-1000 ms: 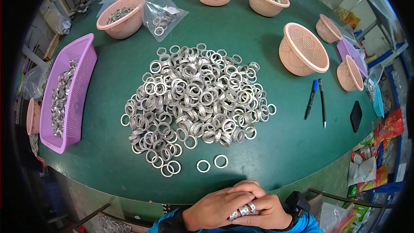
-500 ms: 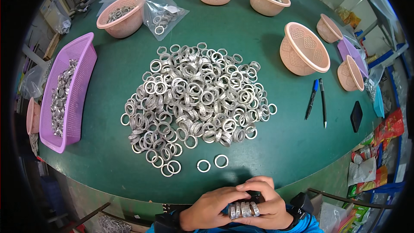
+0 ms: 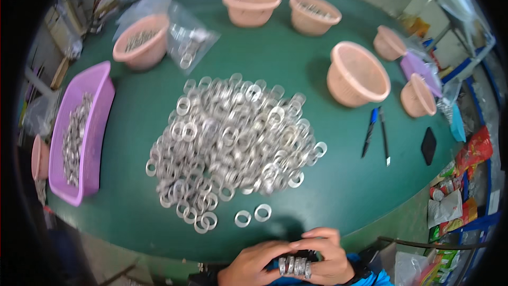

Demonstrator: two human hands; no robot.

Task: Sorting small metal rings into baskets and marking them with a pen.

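Both my hands are together at the table's near edge, around a short row of several silver metal rings (image 3: 295,266). My right hand (image 3: 329,261) curls round the row, its fingers over the top and side. My left hand (image 3: 253,262) closes on the row's left end, fingertips meeting those of the right. Part of the grip is hidden under the fingers. Two loose rings, a left one (image 3: 243,219) and a right one (image 3: 262,212), lie flat just beyond my hands. Farther out spreads a large heap of similar metal rings (image 3: 233,137), blurred here.
On the green table (image 3: 137,196), a purple basket (image 3: 95,143) of metal pieces stands left. Pink bowls, including one holding pieces (image 3: 153,55) and one tilted (image 3: 365,98), line the far side and right. A clear bag (image 3: 198,47), two pens (image 3: 369,133) and a black phone-like object (image 3: 429,145) lie there too.
The view has shifted, so the table and bowls sit lower and slightly left in the picture, and it is blurrier. Both hands stay together on the row of rings.
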